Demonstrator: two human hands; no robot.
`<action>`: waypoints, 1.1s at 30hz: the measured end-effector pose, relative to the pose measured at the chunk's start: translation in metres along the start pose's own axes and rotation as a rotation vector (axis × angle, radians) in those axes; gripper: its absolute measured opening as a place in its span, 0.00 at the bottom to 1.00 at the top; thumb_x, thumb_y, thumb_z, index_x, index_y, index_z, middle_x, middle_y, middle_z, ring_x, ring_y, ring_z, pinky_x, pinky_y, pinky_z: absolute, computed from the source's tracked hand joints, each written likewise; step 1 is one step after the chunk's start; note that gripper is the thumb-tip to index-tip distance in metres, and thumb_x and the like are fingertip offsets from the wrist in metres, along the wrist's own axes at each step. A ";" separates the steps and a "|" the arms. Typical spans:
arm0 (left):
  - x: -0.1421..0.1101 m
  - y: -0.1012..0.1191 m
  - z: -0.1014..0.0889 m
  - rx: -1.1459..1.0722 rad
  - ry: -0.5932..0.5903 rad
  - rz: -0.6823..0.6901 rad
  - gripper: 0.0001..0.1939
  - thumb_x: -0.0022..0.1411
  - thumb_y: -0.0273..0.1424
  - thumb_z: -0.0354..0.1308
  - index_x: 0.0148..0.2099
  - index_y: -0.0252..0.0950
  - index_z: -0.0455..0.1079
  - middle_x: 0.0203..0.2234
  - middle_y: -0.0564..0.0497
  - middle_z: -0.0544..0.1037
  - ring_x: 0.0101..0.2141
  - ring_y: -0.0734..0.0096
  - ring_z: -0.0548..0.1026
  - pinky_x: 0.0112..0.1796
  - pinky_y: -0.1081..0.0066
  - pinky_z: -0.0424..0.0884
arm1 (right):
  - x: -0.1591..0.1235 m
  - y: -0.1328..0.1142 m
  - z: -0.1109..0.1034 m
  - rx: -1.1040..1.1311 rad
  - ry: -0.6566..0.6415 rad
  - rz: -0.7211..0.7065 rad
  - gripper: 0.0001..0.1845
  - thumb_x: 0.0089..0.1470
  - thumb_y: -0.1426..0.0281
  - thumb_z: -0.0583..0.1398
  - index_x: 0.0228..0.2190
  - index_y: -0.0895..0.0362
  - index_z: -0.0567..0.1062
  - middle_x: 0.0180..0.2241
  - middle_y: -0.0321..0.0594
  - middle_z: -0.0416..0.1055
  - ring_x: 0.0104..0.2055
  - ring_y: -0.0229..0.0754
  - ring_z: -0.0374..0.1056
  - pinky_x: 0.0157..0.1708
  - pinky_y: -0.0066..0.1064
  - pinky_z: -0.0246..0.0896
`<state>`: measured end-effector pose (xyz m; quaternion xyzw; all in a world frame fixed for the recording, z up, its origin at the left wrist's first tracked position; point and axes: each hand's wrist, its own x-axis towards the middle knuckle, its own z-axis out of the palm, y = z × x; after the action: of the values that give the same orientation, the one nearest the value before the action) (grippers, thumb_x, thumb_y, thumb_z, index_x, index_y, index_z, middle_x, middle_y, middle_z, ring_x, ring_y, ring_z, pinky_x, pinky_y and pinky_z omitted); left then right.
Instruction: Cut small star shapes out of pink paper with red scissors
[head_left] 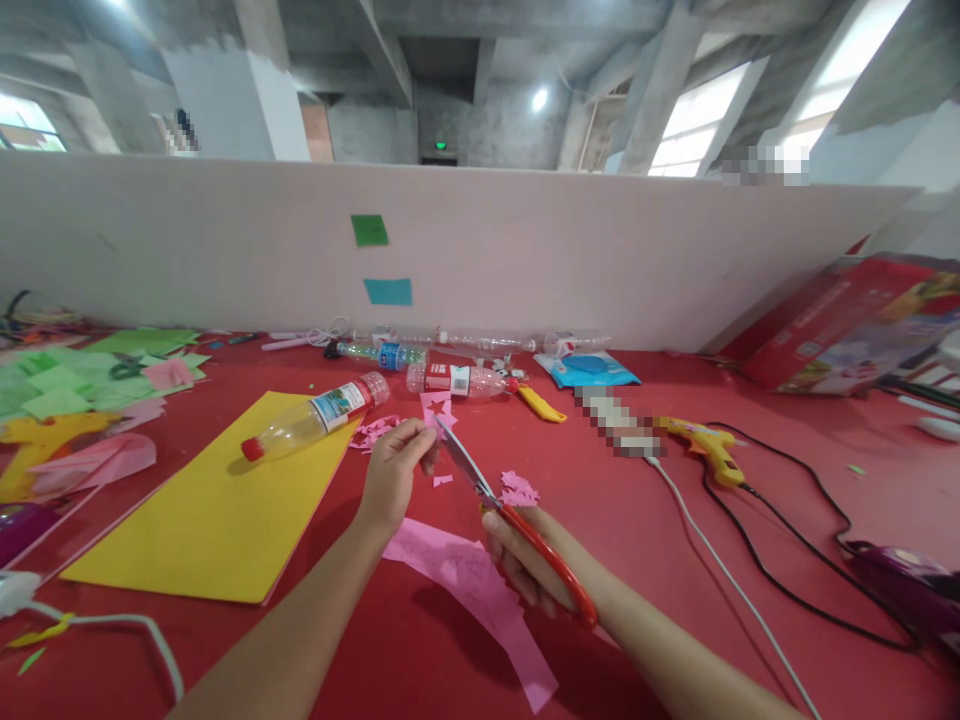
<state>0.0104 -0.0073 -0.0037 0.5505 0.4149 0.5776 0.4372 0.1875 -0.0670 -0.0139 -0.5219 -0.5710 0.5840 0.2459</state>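
Note:
Between thumb and fingers, my left hand (397, 468) pinches a small piece of pink paper (438, 408) that has a star-like outline on it. My right hand (521, 560) is wrapped round the handles of red-handled scissors (536, 540), whose blades point up and left to the paper's lower edge. Whether the blades touch the paper I cannot tell. Below the hands lies a long pink paper strip (472, 580) with faint drawn lines. Small pink cutouts (519, 489) are heaped beside the scissors, and pink scraps (375, 432) lie behind my left hand.
Yellow card (202, 510) lies at left under a plastic bottle (315, 418). Several more bottles line the white partition (525, 250). A yellow utility knife (541, 404), a wipes pack (589, 369) and a yellow glue gun (709, 448) with a black cord are to the right.

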 end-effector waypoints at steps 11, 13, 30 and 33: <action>0.002 -0.005 -0.002 -0.080 -0.016 -0.018 0.14 0.58 0.31 0.55 0.21 0.36 0.64 0.16 0.56 0.67 0.20 0.77 0.64 0.25 0.74 0.60 | 0.003 -0.003 0.001 -0.021 0.033 0.058 0.22 0.55 0.52 0.54 0.20 0.55 0.62 0.07 0.26 0.57 0.06 0.29 0.47 0.07 0.20 0.41; 0.003 -0.006 -0.004 -0.088 -0.021 -0.006 0.13 0.58 0.30 0.55 0.21 0.36 0.65 0.16 0.56 0.67 0.20 0.77 0.64 0.25 0.74 0.60 | 0.003 -0.002 0.001 -0.016 0.028 0.072 0.21 0.55 0.53 0.55 0.20 0.55 0.63 0.06 0.26 0.56 0.05 0.28 0.46 0.06 0.19 0.40; 0.007 -0.006 -0.004 -0.318 -0.032 -0.115 0.10 0.56 0.33 0.59 0.25 0.34 0.70 0.20 0.55 0.72 0.21 0.79 0.67 0.25 0.76 0.63 | 0.002 -0.003 0.000 0.041 0.053 -0.023 0.28 0.47 0.43 0.58 0.21 0.55 0.63 0.06 0.24 0.57 0.04 0.27 0.46 0.05 0.19 0.38; 0.008 -0.006 -0.003 -0.358 0.031 -0.139 0.07 0.53 0.32 0.61 0.26 0.34 0.70 0.19 0.55 0.72 0.22 0.78 0.68 0.25 0.76 0.63 | 0.003 -0.002 -0.001 0.043 0.043 -0.013 0.28 0.46 0.43 0.58 0.20 0.55 0.63 0.06 0.24 0.57 0.04 0.27 0.46 0.05 0.20 0.38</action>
<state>0.0074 0.0020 -0.0076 0.4249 0.3493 0.6191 0.5604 0.1863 -0.0638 -0.0126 -0.5252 -0.5565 0.5832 0.2728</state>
